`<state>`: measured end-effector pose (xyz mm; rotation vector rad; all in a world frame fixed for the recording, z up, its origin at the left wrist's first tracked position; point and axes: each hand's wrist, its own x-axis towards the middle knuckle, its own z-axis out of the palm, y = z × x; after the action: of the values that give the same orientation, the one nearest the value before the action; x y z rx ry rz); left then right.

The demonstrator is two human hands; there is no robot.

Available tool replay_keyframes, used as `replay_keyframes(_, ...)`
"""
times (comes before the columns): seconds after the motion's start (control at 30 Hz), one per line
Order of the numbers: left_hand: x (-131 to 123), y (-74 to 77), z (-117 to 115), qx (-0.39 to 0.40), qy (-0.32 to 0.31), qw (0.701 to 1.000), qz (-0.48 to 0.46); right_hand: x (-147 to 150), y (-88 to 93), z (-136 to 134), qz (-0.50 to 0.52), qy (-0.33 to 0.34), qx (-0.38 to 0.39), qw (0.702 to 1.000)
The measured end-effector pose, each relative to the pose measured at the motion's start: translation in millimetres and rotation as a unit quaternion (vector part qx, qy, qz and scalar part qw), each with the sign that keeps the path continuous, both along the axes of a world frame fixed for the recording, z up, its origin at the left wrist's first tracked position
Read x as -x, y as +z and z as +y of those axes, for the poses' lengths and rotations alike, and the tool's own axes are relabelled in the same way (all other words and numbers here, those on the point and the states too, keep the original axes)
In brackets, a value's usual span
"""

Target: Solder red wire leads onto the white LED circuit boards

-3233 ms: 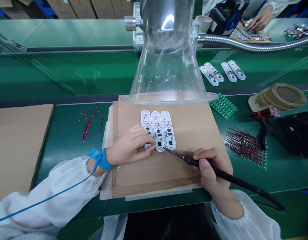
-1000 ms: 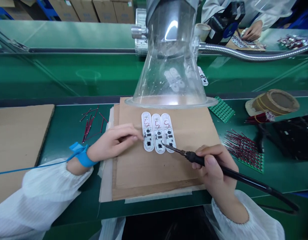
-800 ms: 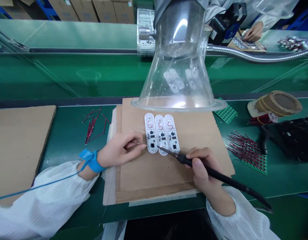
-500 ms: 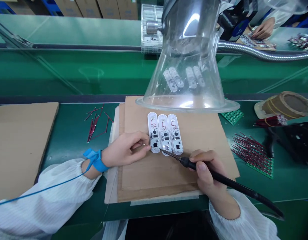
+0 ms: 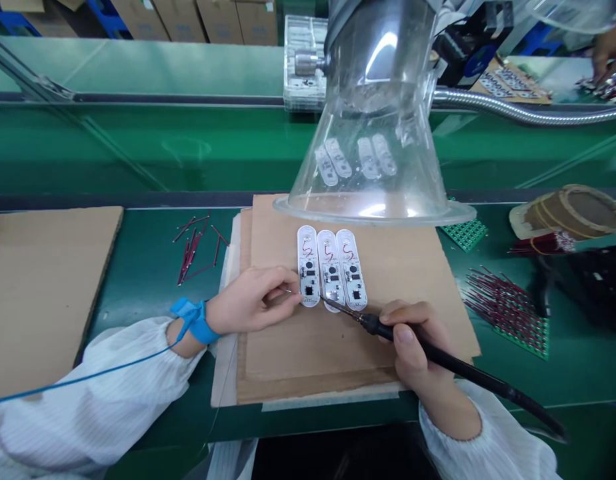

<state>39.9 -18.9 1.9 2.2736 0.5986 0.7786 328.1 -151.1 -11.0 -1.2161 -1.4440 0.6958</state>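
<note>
Three white oblong circuit boards lie side by side on brown cardboard: a left board (image 5: 308,267), a middle board (image 5: 331,270) and a right board (image 5: 351,270), each with a short red wire near its far end. My right hand (image 5: 421,340) grips a black soldering iron (image 5: 375,325), its tip at the near end of the boards, between the left and middle ones. My left hand (image 5: 261,297), wearing a blue wrist strap (image 5: 198,321), pinches a thin solder wire (image 5: 287,291) beside the left board. The wire's end at the board is too small to make out.
A clear fume hood (image 5: 373,180) hangs over the boards' far side. Loose red wires (image 5: 191,250) lie left. At right are a green grid with red wires (image 5: 513,307), a wire bundle (image 5: 543,243) and a round container (image 5: 568,210). Another person's hand (image 5: 611,53) shows top right.
My hands, the soldering iron and the boards hold nearly the same place. The whole view has shifted slightly. At top right, the other person's hand has moved right, to a pile of parts.
</note>
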Motion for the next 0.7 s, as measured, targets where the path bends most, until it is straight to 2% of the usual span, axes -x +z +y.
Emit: replay_keyframes(0.7,1.8,1.8,1.2,0.009,0.008,1.0,-0.006,-2.2,-1.1,0.9,-0.032,0.019,0.016,0.999)
